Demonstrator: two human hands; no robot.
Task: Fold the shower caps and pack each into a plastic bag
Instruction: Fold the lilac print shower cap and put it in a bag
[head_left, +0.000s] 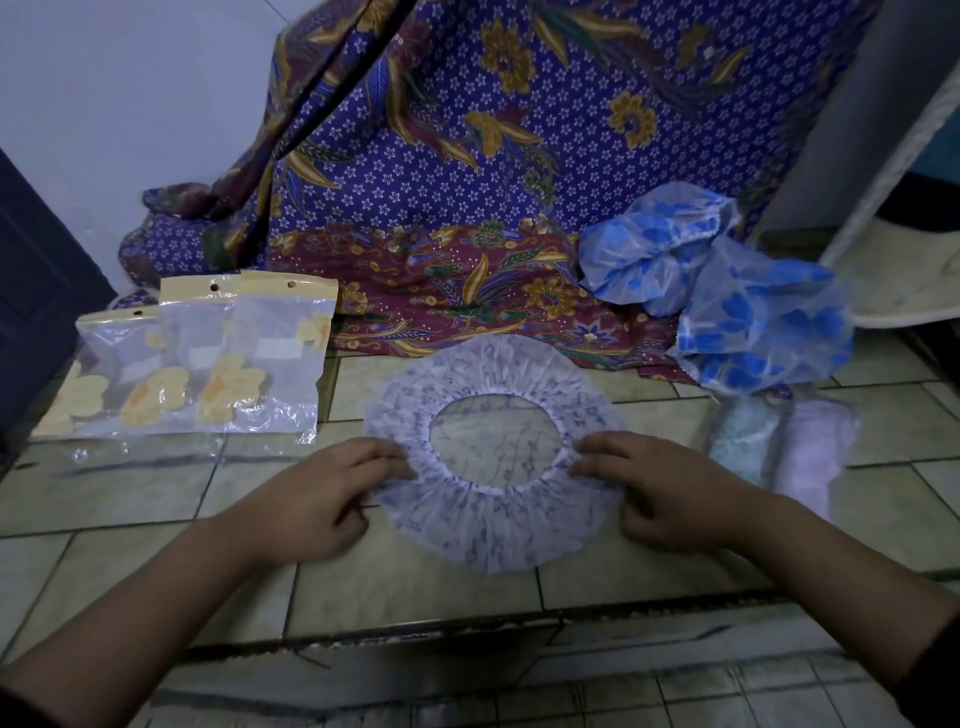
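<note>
**Obstructed or unclear items.** At the frame edge far left of the shower cap (493, 525), a dark panel (31, 312) is cut off and cannot be identified. Between it and the cap, three plastic bags (208, 364) are laid overlapping. They are clear, printed with yellow flowers and topped with cream header strips with punched holes. It cannot be made out whether they hold anything.

The left hand (322, 499) is placed at the cap's left side. Its fingers (384, 457) are curled onto the gathered band and the ruffle is pinched. The cap itself is spread flat between the two hands with its opening uppermost. It is white with a faint blue print, and tile is seen through the opening.

Behind the cap, a purple batik cloth (467, 156) is draped, and whatever it covers is hidden. The right hand (665, 493) is set at the cap's right side, fingers (597, 452) likewise curled and gripping the ruffle.

Behind and to the right of the cap, two blue-flowered caps (660, 244) (763, 322) lie crumpled and touching. Just right of the cap, two pale bundles (743, 436) (815, 447), one teal and one lilac, are too blurred to identify. Both forearms are cut off by the lower edge.

**Surface and room.** A tiled floor (415, 587) in beige with dark grout is recorded, with a step edge running in front of the cap. A white wall (130, 104) is seen behind the cloth.
</note>
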